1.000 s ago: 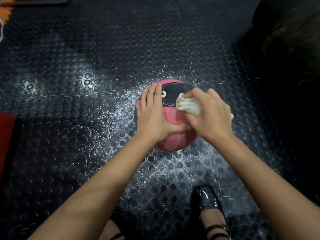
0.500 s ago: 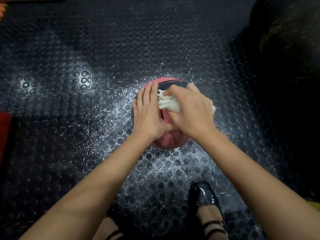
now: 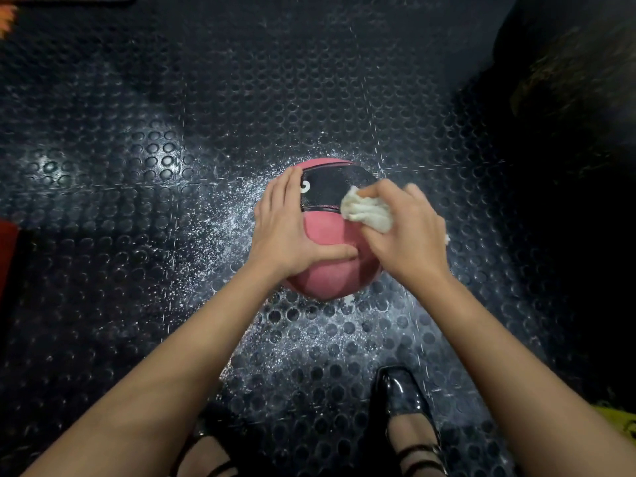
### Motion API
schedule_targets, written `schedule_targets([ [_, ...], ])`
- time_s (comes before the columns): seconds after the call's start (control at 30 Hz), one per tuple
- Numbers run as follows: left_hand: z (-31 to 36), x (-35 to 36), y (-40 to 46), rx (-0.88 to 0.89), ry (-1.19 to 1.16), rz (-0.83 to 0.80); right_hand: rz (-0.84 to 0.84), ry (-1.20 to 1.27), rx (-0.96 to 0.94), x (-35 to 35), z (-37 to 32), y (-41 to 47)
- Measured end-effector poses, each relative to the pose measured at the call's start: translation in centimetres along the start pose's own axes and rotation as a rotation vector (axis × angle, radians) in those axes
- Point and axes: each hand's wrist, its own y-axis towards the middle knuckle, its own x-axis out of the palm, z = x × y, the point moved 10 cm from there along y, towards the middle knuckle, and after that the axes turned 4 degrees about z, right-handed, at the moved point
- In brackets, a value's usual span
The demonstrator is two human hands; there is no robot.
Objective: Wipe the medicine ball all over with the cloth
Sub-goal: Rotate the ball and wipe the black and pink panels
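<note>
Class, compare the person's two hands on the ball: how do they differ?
The left hand lies flat with straight fingers and holds nothing; the right hand is curled round a white cloth. The left covers the left side of the ball, the right the right side. Both touch the ball.

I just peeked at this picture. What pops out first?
A pink medicine ball sits mid-picture on a dark studded floor, ringed by white speckles. The left hand steadies its left side, while the right hand presses a white cloth on top.

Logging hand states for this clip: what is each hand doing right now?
Left hand: open, flat on the medicine ball.
Right hand: grips the cloth against the ball.
</note>
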Motion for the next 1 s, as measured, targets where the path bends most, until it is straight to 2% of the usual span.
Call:
schedule_targets([
  [0.07, 0.1, -0.2, -0.1, 0.004, 0.007, 0.02, 0.002, 0.004, 0.075, -0.1, 1.1, -0.2],
  [0.23, 0.1, -0.2, -0.2, -0.002, -0.013, 0.008, 0.009, 0.0, -0.11, 0.8, -3.8, 0.8],
  [0.33, -0.5, -0.3, -0.4, -0.01, -0.026, 0.001, -0.035, -0.003, -0.013, 0.8, -1.3, 0.3],
  [0.47, -0.2, -0.4, -0.5, -0.005, 0.0, -0.003, -0.013, 0.001, 0.07, 0.3, 0.4, -0.4],
  [0.67, -0.2, -0.3, -0.4, -0.005, -0.008, -0.015, 0.066, -0.021, -0.22, 0.5, -5.4, 0.6],
  [0.83, -0.4, -0.2, -0.8, 0.01, 0.007, 0.004, -0.022, -0.012, 0.054, 0.2, -0.1, -0.1],
  [0.93, 0.3, 0.5, -0.7, 0.023, 0.049, -0.001, 0.044, -0.024, -0.091, 0.2, -3.9, 0.7],
  [1.0, 0.4, 0.5, -0.5, 0.023, 0.068, -0.01, 0.017, -0.051, -0.191, 1.1, -5.8, 1.2],
])
